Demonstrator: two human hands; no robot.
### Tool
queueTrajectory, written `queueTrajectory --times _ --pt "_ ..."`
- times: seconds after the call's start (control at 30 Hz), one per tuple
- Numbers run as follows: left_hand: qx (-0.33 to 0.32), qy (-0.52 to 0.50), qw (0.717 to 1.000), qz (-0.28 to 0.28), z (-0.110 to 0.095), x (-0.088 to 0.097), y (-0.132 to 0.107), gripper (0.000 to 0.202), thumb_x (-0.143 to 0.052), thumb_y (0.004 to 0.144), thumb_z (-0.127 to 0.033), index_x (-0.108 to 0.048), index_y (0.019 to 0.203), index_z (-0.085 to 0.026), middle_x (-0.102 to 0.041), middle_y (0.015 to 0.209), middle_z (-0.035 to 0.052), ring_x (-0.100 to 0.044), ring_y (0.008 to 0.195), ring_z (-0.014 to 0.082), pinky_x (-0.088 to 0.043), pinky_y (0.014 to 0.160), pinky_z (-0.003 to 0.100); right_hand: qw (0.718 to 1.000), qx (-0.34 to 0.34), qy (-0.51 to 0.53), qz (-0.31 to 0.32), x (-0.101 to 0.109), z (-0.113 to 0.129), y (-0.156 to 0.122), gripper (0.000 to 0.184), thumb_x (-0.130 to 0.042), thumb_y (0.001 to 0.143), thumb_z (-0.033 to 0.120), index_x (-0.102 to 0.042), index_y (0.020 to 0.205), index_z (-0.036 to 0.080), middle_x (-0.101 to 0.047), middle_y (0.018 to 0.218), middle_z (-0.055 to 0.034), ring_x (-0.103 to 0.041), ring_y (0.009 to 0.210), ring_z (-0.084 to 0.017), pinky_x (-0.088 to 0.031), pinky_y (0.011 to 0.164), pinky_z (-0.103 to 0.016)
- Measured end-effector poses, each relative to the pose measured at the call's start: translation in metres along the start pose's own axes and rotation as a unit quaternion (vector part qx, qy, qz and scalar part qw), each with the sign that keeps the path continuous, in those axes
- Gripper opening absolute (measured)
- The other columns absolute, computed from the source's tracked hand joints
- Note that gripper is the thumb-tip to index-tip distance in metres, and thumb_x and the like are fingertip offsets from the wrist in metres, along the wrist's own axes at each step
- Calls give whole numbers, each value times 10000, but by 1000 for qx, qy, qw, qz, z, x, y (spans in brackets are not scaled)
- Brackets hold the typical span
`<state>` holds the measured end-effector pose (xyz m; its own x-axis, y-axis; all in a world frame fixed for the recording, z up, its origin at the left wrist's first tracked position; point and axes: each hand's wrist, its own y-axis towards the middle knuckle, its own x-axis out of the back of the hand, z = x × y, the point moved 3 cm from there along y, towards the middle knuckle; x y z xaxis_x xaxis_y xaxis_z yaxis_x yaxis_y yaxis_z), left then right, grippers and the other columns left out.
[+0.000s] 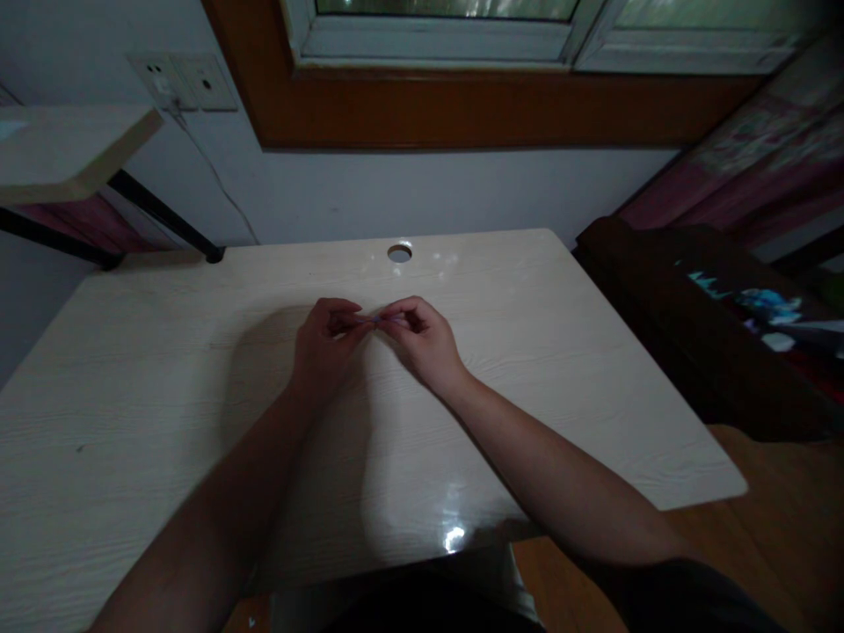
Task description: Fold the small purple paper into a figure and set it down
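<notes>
Both hands meet over the middle of the pale wood-grain desk (pixel 527 369). Between their fingertips stretches a small, thin, light purplish object (pixel 374 320); its kind is too small and dim to make out. My left hand (pixel 330 338) pinches its left end, thumb and forefinger closed. From the other side, my right hand (pixel 422 338) pinches it in the same way, the fingertips of both hands almost touching. Most of the object is hidden by the fingers. Whether it touches the desk I cannot tell.
A round cable hole (pixel 399 254) lies near the desk's back edge. At the left, a raised shelf (pixel 72 158) stands on black legs. A white cord (pixel 214 171) hangs from the wall socket (pixel 185 81). Dark furniture (pixel 659 308) stands beyond the desk's right edge.
</notes>
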<state>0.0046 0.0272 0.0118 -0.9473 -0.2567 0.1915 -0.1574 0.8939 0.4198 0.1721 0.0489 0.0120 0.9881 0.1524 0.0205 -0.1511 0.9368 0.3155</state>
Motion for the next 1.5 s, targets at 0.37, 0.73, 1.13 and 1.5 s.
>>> queueTrajectory --times 0.37,0.73,1.13,1.5 --pt "29 -22 999 -9 0 0 0 374 -846 706 -318 -566 925 -204 -683 779 -17 -710 723 142 -576 675 241 1000 -14 22 -8 -2 -6 1 172 -737 796 306 -630 904 224 -687 845 4 -637 740 -129 -518 707 -268" --pt "-46 72 995 56 -10 0 2 149 -735 838 -329 -684 891 -199 -683 872 24 -666 784 133 -571 739 250 996 44 -80 7 4 10 -1 84 -656 857 214 -610 927 221 -669 881 4 -625 816 -143 -486 777 -285" --pt "-223 179 958 37 -22 10 3 33 -728 851 -225 -744 876 -211 -681 851 33 -633 807 148 -530 755 283 941 227 -246 40 12 24 -3 94 -612 940 270 -697 974 253 -641 947 -54 -598 936 -203 -496 834 -370" --pt "-272 157 948 50 -24 6 -3 69 -673 897 -209 -713 952 -211 -714 887 32 -667 799 124 -549 756 244 904 318 -286 20 15 33 -10 148 -592 944 185 -705 1000 263 -674 917 -39 -576 846 -185 -471 748 -354"
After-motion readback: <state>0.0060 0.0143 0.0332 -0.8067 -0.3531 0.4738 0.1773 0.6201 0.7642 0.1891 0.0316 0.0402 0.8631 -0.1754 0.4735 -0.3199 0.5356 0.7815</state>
